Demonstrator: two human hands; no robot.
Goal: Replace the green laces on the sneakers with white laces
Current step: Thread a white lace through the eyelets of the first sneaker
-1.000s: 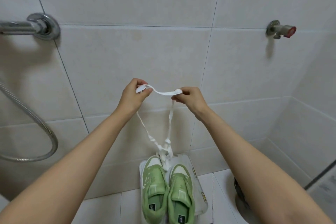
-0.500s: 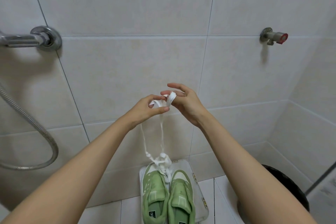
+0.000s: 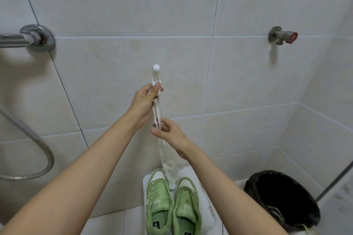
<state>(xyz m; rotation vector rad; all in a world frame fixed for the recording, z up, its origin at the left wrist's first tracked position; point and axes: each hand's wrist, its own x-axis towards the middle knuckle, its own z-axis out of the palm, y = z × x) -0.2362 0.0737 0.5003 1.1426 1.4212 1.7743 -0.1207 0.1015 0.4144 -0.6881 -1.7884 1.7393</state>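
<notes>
While pinched by left hand (image 3: 143, 103) and right hand (image 3: 171, 136), white laces (image 3: 156, 75); sneakers (image 3: 159, 197) on tray (image 3: 206, 194).

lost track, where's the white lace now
Centre of the head view: the white lace hangs from the left hand, through the right hand below, over the sneakers.
</notes>
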